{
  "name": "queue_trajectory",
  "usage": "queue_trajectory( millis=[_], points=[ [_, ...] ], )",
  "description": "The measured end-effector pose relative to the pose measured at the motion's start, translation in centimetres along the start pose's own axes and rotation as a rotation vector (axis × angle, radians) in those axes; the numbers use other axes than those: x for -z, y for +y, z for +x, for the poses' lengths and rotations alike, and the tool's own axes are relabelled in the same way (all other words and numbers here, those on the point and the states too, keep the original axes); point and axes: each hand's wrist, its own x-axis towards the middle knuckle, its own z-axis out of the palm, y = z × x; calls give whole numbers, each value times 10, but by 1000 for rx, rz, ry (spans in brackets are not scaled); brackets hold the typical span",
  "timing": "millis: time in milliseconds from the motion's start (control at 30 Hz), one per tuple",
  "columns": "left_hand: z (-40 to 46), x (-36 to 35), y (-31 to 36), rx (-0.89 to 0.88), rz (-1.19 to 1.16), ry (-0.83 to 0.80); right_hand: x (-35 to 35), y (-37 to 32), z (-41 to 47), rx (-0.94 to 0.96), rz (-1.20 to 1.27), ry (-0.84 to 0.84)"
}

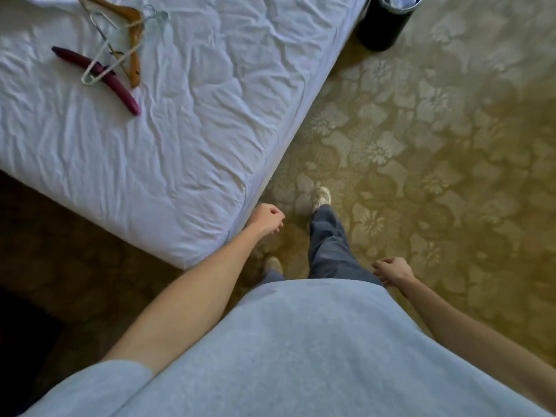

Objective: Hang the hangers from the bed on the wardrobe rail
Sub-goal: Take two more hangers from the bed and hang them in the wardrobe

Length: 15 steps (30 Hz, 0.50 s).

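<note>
- Hangers [111, 52] lie in a loose tangle on the bed [186, 121], far up the sheet from the corner nearest the person, and neither hand has hold of one.
- Left hand [266, 218] hangs just off that bed corner, fingers loosely curled around nothing; I would call it idle, swinging with the walk and not reaching.
- Right hand [392, 270] sits low by the person's hip, on the side away from the bed, fingers likewise slack and holding nothing.
- One foot is set forward on the patterned carpet [436, 152] alongside the bed's edge, so the person looks to be walking up the side of the bed toward the pile.
- In the pile, a maroon hanger [120, 91] lies closest to the near corner, with a white wire hanger [99, 70] crossing over it and a wooden hanger [134, 40] lying further up the bed; how many wire ones overlap there I cannot tell.
- Because they are crossed, lifting one may well drag a neighbour along, so picking from the top of the heap seems wise.
- A dark round bin [388, 22] stands on the carpet beyond the bed's far corner.
- No wardrobe rail is in view, so by my reckoning the task has hangers left to carry.
</note>
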Motion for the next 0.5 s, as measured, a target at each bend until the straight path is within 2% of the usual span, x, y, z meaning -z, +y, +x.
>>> queue_trajectory(
  millis=[233, 500],
  points=[
    [38, 34, 47, 271, -118, 83, 95, -177, 66, 178, -109, -33],
    [60, 67, 87, 420, -209, 130, 127, -416, 79, 552, -201, -133]
  ],
)
